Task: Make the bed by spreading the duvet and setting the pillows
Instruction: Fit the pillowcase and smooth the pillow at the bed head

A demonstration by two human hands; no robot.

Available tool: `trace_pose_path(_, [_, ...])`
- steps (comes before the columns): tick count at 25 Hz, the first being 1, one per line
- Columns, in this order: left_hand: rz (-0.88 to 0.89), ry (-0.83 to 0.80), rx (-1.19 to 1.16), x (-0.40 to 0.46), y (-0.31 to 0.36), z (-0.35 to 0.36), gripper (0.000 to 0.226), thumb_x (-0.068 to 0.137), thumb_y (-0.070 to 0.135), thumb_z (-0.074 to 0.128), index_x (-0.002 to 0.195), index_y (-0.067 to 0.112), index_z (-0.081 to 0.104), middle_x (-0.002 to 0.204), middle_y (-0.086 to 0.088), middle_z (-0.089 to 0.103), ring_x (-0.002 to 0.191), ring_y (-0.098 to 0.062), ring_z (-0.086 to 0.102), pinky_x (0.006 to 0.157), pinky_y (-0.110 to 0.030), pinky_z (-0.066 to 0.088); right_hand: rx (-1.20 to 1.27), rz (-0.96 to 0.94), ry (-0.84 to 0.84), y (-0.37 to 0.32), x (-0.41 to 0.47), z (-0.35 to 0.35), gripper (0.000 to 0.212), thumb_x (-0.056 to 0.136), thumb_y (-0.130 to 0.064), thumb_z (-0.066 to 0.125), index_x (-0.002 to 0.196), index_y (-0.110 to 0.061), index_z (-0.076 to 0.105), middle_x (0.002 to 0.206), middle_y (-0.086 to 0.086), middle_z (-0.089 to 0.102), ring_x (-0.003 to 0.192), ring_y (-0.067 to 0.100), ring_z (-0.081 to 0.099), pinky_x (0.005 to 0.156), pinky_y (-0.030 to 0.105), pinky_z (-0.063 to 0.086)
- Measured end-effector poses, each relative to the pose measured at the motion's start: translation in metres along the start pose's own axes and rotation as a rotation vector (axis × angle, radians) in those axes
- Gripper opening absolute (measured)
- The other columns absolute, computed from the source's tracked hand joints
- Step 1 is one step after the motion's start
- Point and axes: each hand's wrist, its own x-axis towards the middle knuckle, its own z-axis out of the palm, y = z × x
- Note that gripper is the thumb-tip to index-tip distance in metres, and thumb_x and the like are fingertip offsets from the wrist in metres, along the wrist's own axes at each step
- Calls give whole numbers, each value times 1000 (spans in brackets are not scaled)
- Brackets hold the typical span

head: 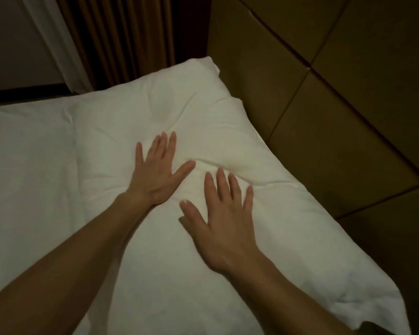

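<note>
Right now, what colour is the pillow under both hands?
White, plain with no pattern; the pillow shows best in the head view, against the tan padded headboard.

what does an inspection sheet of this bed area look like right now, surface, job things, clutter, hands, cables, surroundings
surface: white bed sheet, smooth, beside and under the pillow.
job's things: white pillow lies flat at the head of the bed, against the headboard, creased across its middle; no duvet clearly seen.
clutter: nothing seen.
grippers: left hand and right hand both lie flat on the pillow, fingers straight and spread, no grip on the fabric.
cables: nothing seen.
surroundings: padded panelled headboard on the right; brown curtain with a pale curtain beside it at the far side; dim light.
</note>
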Motion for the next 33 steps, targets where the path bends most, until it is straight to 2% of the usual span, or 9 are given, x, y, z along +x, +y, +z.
trace_pose_path(3, [-68, 16, -62, -9, -17, 2, 102, 74, 85, -14, 154, 22, -15, 163, -2, -13, 149, -12, -15, 118, -49, -15, 53, -19, 101, 19, 39, -41, 89, 85, -83, -1, 158, -32, -5, 166, -7, -11, 152, 14, -15, 122, 52, -9])
trace_pose_path(6, [-50, 58, -78, -11, -13, 9, 98, 78, 83, -12, 154, 21, -15, 163, -2, -15, 148, -13, -18, 118, -48, -16, -25, 39, 38, 48, 85, -58, 95, 80, -88, 3, 158, -35, -2, 167, -5, -6, 153, 25, -8, 118, 65, -3])
trace_pose_path(10, [-39, 141, -53, -12, -14, 19, 90, 82, 80, -10, 151, 22, -19, 163, -3, -15, 147, -12, -20, 119, -48, -13, 65, 82, -62, 56, 111, -44, 98, 76, -91, 12, 157, -39, -8, 167, -4, -6, 153, 31, 3, 118, 64, 10])
trace_pose_path(19, [-30, 180, -11, -26, -25, 32, 89, 91, 76, 3, 154, 14, -11, 164, -10, -5, 151, -20, -8, 120, -55, -1, 73, 73, 10, 54, 103, 11, 99, 72, -93, 3, 155, -41, -15, 166, -8, -13, 152, 26, 1, 121, 57, 4])
trace_pose_path(21, [-160, 184, -58, -32, -24, 20, 93, 85, 81, -1, 153, 19, -16, 163, -9, -9, 150, -21, -12, 119, -52, -8, 122, 62, 29, 57, 111, -4, 101, 72, -93, 9, 157, -39, -7, 167, -5, -4, 151, 26, 7, 120, 56, 9])
trace_pose_path(24, [-538, 209, -145, -60, -20, 13, 100, 77, 89, 0, 152, 27, -22, 163, -7, -15, 149, -31, -12, 118, -51, -12, 211, 78, 38, 61, 130, -27, 107, 68, -97, 14, 157, -41, -1, 167, -1, 3, 152, 30, 9, 120, 56, 13])
trace_pose_path(28, [-835, 159, -349, -77, -28, 7, 108, 70, 94, 15, 151, 33, -20, 162, -11, 5, 141, -40, 23, 114, -56, 21, 253, 123, 94, 59, 138, -21, 108, 67, -96, 13, 158, -39, 2, 162, 10, 23, 147, 35, 20, 118, 57, 20])
trace_pose_path(30, [-824, 197, -463, -79, -25, -2, 108, 70, 92, 25, 152, 36, -17, 155, -13, 20, 131, -40, 38, 106, -52, 34, 246, 125, 128, 60, 136, -19, 109, 67, -96, 10, 158, -37, 3, 154, 16, 33, 141, 35, 30, 115, 54, 27])
trace_pose_path(33, [-702, 371, -484, -86, -2, -33, 106, 70, 90, 31, 152, 38, -10, 148, -8, 29, 118, -35, 51, 94, -41, 42, 322, 82, 187, 60, 126, -33, 107, 67, -93, 12, 158, -38, 8, 146, 16, 34, 131, 33, 40, 109, 46, 34])
